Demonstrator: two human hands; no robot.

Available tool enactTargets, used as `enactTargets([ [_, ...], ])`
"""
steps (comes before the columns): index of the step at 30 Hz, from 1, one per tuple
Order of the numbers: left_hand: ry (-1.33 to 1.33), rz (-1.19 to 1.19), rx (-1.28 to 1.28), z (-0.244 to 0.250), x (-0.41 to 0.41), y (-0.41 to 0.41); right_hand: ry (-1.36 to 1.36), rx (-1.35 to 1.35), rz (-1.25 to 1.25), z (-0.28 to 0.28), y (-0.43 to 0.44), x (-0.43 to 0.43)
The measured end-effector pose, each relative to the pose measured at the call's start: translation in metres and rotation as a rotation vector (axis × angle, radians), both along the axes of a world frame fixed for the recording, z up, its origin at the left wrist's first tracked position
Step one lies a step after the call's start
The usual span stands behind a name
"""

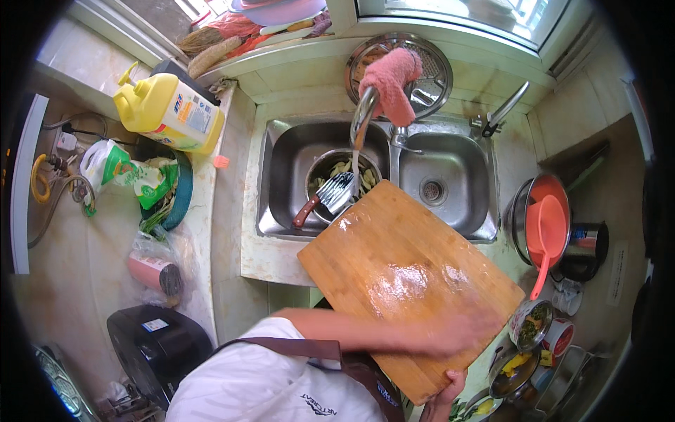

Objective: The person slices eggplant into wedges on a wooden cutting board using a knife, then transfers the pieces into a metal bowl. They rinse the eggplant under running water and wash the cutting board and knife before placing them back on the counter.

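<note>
A wet wooden cutting board (pixel 401 274) is tilted across the front of the sink, one corner reaching over the basin divider. My left hand (pixel 466 327), blurred by motion, lies flat on the board's right part, with no object visible in it. My right hand (pixel 451 387) grips the board's lower right edge, its fingers partly hidden beneath. In the left basin (pixel 285 158) stands a metal pot (pixel 311 174) of pale sliced pieces. A broad-bladed kitchen knife (pixel 337 190) with a brown handle rests across it. Water runs from the faucet (pixel 364 113) into the pot.
A pink cloth (pixel 390 79) wraps the faucet. The right basin (pixel 448 158) has a drain strainer. At right stand a red dipper (pixel 546 227) in metal bowls and several food bowls (pixel 532 327). A yellow pump jug (pixel 169 113) and black appliance (pixel 158 348) occupy the left counter.
</note>
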State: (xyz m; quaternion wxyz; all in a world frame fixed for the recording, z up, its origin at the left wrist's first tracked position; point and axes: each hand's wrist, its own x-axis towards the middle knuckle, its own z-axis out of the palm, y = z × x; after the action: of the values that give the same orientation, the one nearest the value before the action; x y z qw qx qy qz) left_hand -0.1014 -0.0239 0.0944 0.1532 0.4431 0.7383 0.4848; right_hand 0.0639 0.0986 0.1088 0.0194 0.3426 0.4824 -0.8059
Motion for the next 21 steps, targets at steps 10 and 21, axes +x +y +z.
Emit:
enactTargets([
  [10,0.166,0.624,-0.527,-0.104,-0.053,-0.187,0.014,-0.114,-0.120,-0.036,0.016,0.055],
  [21,0.234,0.226,-0.465,-0.131,0.004,-0.116,-0.043,-0.288,-0.187,-0.069,0.045,0.120],
])
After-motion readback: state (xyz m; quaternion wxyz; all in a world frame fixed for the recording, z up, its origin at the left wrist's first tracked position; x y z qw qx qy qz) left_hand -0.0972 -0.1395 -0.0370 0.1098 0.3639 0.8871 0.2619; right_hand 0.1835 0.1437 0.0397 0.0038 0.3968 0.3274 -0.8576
